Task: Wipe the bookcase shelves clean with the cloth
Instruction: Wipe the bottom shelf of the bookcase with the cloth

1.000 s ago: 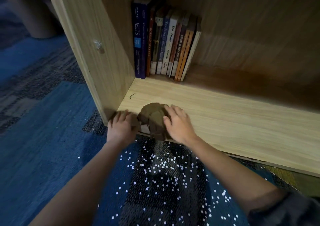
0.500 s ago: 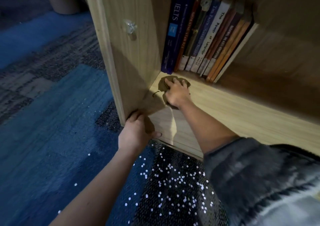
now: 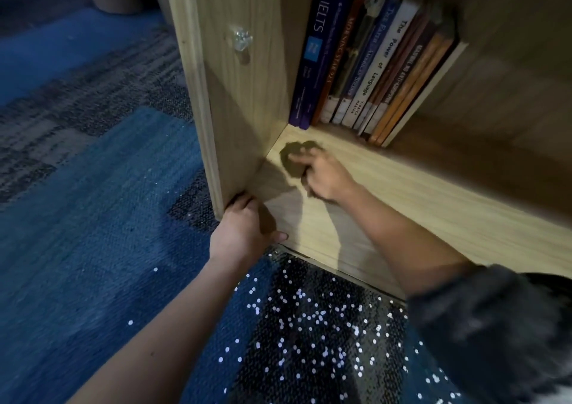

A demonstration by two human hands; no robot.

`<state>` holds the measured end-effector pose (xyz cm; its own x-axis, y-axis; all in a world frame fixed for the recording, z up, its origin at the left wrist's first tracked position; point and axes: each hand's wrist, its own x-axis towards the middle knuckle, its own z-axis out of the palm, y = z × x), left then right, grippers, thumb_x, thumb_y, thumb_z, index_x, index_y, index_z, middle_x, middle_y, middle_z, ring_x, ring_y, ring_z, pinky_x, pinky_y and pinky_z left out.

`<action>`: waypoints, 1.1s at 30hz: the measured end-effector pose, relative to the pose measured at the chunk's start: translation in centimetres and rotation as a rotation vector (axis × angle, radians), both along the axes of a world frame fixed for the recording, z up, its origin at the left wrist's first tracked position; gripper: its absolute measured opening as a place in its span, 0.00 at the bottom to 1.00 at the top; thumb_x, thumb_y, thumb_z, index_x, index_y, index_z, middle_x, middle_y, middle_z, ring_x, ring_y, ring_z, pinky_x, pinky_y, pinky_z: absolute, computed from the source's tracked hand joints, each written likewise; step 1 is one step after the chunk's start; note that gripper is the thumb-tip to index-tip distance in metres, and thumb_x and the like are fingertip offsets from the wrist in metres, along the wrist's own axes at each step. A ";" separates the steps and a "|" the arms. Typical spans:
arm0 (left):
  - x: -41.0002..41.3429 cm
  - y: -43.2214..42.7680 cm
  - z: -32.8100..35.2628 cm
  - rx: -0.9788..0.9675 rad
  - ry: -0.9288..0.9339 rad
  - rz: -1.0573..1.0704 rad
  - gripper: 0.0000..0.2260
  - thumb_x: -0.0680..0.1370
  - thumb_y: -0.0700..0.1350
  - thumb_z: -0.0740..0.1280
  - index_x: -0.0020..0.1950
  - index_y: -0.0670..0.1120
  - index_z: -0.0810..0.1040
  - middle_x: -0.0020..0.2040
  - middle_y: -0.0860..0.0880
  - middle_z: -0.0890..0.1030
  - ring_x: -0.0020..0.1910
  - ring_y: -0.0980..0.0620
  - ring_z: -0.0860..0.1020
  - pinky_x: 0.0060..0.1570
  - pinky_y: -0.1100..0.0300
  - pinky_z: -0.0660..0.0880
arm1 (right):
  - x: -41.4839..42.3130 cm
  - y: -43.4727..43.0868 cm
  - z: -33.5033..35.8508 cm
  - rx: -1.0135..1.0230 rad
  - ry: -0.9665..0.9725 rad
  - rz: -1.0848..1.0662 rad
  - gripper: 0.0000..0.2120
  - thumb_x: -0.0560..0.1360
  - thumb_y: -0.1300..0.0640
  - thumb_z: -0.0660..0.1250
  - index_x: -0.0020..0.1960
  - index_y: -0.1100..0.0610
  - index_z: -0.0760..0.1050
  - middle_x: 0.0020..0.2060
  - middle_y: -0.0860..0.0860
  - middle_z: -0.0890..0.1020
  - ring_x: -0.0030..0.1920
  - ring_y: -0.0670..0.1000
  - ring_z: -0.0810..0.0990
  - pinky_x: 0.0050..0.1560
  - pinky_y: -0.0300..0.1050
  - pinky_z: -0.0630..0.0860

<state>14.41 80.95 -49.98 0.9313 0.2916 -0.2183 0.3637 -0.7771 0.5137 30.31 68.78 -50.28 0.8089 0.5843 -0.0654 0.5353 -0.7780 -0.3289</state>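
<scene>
since a second ago the cloth (image 3: 293, 159) has gone from the front edge of the bottom shelf (image 3: 433, 199) to its back left corner, now under the right hand (image 3: 328, 177) alone; the left hand (image 3: 244, 227) has shifted to the front corner of the case.

nearest: dark sequined fabric (image 3: 309, 326) over blue carpet (image 3: 93, 202).

left hand: fingers curled round the foot of the side panel (image 3: 247, 109), thumb laid along the shelf's front edge. bracing only; no cloth in it.

right hand: fingers bent over the bunched brown cloth, gripping it and pressing it to the shelf board, close to the side panel and just short of the ielts book (image 3: 315, 62). some blur; finger detail uncertain.

behind: row of books (image 3: 387, 72) leaning at the back left.

step in hand, as judged: wiping the left corner of the bottom shelf. the board to the right looks still to do.

next move calls for steady downward pressure and a rightward sweep along the book fronts without nudging the spines.
</scene>
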 end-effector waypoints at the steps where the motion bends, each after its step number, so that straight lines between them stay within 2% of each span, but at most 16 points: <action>1: -0.1 0.0 0.1 0.009 0.002 0.006 0.35 0.70 0.59 0.71 0.71 0.45 0.64 0.74 0.50 0.61 0.73 0.50 0.60 0.67 0.50 0.66 | 0.8 1.0 0.1 0.017 0.016 -0.087 0.26 0.75 0.66 0.55 0.71 0.50 0.65 0.73 0.55 0.61 0.72 0.58 0.58 0.72 0.50 0.56; 3: -0.1 0.1 0.0 0.006 -0.002 0.012 0.36 0.70 0.59 0.71 0.72 0.45 0.64 0.75 0.51 0.60 0.73 0.50 0.59 0.66 0.50 0.67 | -0.1 3.1 -0.5 0.034 0.018 -0.127 0.26 0.75 0.63 0.57 0.72 0.50 0.62 0.74 0.54 0.59 0.72 0.59 0.57 0.71 0.53 0.57; 7: -0.2 -0.1 -0.3 -0.007 0.007 -0.006 0.34 0.70 0.58 0.71 0.71 0.45 0.65 0.74 0.50 0.60 0.73 0.50 0.59 0.66 0.52 0.66 | -2.8 1.6 -2.1 0.117 -0.004 0.058 0.25 0.77 0.64 0.56 0.72 0.52 0.63 0.74 0.52 0.60 0.74 0.55 0.55 0.73 0.51 0.53; 11: 0.0 0.3 -0.8 0.003 -0.014 -0.055 0.37 0.72 0.58 0.69 0.74 0.43 0.60 0.76 0.48 0.56 0.74 0.48 0.56 0.72 0.55 0.58 | 0.3 2.7 -0.8 0.170 0.078 -0.222 0.25 0.75 0.64 0.56 0.70 0.50 0.66 0.74 0.51 0.60 0.73 0.56 0.55 0.73 0.52 0.53; 14: -1.3 1.0 -1.0 -0.063 -0.104 -0.129 0.27 0.74 0.49 0.70 0.70 0.42 0.68 0.72 0.47 0.65 0.71 0.48 0.64 0.68 0.61 0.60 | -3.4 4.9 -1.1 0.164 0.089 -0.134 0.25 0.76 0.63 0.55 0.72 0.49 0.63 0.74 0.48 0.59 0.74 0.54 0.52 0.73 0.53 0.55; 17: -4.9 2.2 -1.8 -0.057 -0.278 -0.036 0.14 0.75 0.37 0.66 0.61 0.42 0.78 0.61 0.47 0.75 0.60 0.47 0.74 0.61 0.57 0.68 | -7.1 4.2 -0.9 0.177 0.116 -0.035 0.22 0.77 0.63 0.54 0.71 0.53 0.65 0.74 0.49 0.59 0.74 0.52 0.51 0.74 0.47 0.46; 19: -6.7 3.1 -2.3 -0.021 -0.327 0.080 0.16 0.75 0.33 0.63 0.61 0.41 0.77 0.59 0.44 0.75 0.59 0.45 0.74 0.59 0.54 0.69 | -9.0 4.0 -0.5 0.158 0.079 0.047 0.19 0.80 0.60 0.53 0.68 0.56 0.69 0.72 0.51 0.64 0.73 0.52 0.54 0.71 0.42 0.44; 22: -7.3 3.4 -1.6 0.028 -0.333 0.112 0.20 0.74 0.31 0.60 0.66 0.40 0.73 0.62 0.42 0.73 0.61 0.43 0.70 0.60 0.52 0.68 | -11.9 3.8 -0.7 0.178 0.078 0.088 0.18 0.79 0.59 0.54 0.67 0.52 0.71 0.70 0.50 0.68 0.71 0.52 0.58 0.70 0.43 0.50; 24: -7.2 3.0 -0.8 0.026 -0.309 0.100 0.22 0.74 0.31 0.60 0.68 0.40 0.70 0.65 0.42 0.71 0.64 0.43 0.68 0.61 0.51 0.67 | -13.3 3.3 -0.6 0.132 0.071 0.153 0.19 0.79 0.60 0.54 0.67 0.51 0.71 0.70 0.49 0.68 0.71 0.52 0.59 0.69 0.41 0.50; 27: -7.2 2.4 -0.5 0.014 -0.237 0.034 0.25 0.74 0.32 0.59 0.72 0.39 0.64 0.70 0.42 0.67 0.68 0.44 0.65 0.68 0.52 0.63 | -15.2 2.5 0.3 0.018 0.018 0.327 0.19 0.78 0.61 0.54 0.66 0.53 0.72 0.70 0.50 0.69 0.71 0.53 0.59 0.69 0.38 0.45; 28: -7.1 2.3 -0.5 0.026 -0.208 0.014 0.27 0.74 0.33 0.59 0.73 0.40 0.63 0.72 0.43 0.65 0.70 0.44 0.64 0.69 0.52 0.62 | -15.7 2.1 0.0 -0.031 0.031 0.368 0.18 0.78 0.62 0.54 0.65 0.55 0.73 0.68 0.51 0.71 0.71 0.53 0.61 0.68 0.38 0.45; 29: -7.3 2.1 -0.3 0.042 -0.188 -0.003 0.28 0.74 0.33 0.59 0.74 0.41 0.61 0.73 0.44 0.64 0.71 0.45 0.62 0.70 0.52 0.62 | -16.3 1.0 -0.5 -0.105 0.063 0.369 0.18 0.78 0.62 0.53 0.63 0.56 0.75 0.66 0.53 0.74 0.68 0.54 0.65 0.68 0.41 0.51; 30: -7.3 1.9 -0.2 0.054 -0.165 -0.011 0.30 0.74 0.34 0.60 0.75 0.43 0.59 0.75 0.45 0.61 0.72 0.46 0.61 0.70 0.52 0.61 | -17.0 -0.3 -1.1 -0.205 0.114 0.333 0.17 0.78 0.62 0.53 0.61 0.57 0.76 0.63 0.55 0.76 0.63 0.54 0.72 0.63 0.45 0.62; 31: -7.2 1.9 -0.1 0.062 -0.146 -0.013 0.31 0.74 0.34 0.60 0.76 0.44 0.57 0.76 0.47 0.59 0.73 0.46 0.59 0.71 0.52 0.61 | -17.4 -1.7 -1.5 -0.299 0.188 0.273 0.17 0.77 0.64 0.53 0.59 0.58 0.76 0.60 0.57 0.78 0.54 0.54 0.78 0.51 0.46 0.72; 32: -7.2 1.9 0.1 0.065 -0.127 -0.016 0.32 0.74 0.34 0.60 0.77 0.45 0.55 0.77 0.48 0.57 0.74 0.47 0.58 0.71 0.52 0.60 | -17.8 -3.2 -1.4 -0.339 0.261 0.218 0.16 0.77 0.65 0.53 0.57 0.59 0.76 0.58 0.58 0.79 0.44 0.53 0.80 0.37 0.41 0.74; 33: -7.3 1.8 0.2 0.065 -0.112 -0.021 0.33 0.74 0.34 0.60 0.77 0.46 0.54 0.77 0.49 0.56 0.74 0.48 0.57 0.71 0.52 0.61 | -18.2 -4.5 -0.7 -0.319 0.319 0.165 0.16 0.76 0.67 0.53 0.57 0.60 0.77 0.58 0.57 0.79 0.36 0.50 0.79 0.29 0.36 0.72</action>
